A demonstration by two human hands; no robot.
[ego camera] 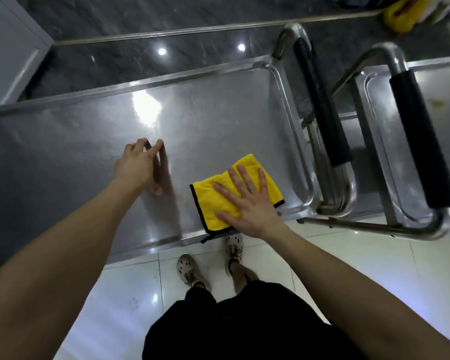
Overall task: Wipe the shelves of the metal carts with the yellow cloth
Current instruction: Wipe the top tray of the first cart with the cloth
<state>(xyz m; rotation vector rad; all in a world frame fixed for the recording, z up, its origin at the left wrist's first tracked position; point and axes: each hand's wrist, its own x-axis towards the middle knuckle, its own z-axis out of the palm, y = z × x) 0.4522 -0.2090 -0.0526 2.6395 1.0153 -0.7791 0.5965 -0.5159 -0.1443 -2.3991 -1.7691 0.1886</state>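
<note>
Cart shelf (pixel 89 141): we saw a steel top shelf with a raised rim.
Second cart (pixel 390 141): it stood just beside the shelf's right end.
Yellow cloth (pixel 213 201): folded, it lay at the shelf's near right corner.
Right hand (pixel 247 201): we pressed it flat on the cloth, fingers spread.
Left hand (pixel 140 165): fingertips rested on bare steel, gripping nothing.

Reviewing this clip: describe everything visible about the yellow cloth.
The yellow cloth is a soft, plush-looking fabric with a thin black border, folded into a rough rectangle with some creases. It lies flat near the front right corner of the metal cart's top shelf, one black-edged corner hanging slightly over the front rim. The right hand presses on it, palm down and fingers spread, covering much of its right part. The left hand is off to its left and does not touch it.
</note>
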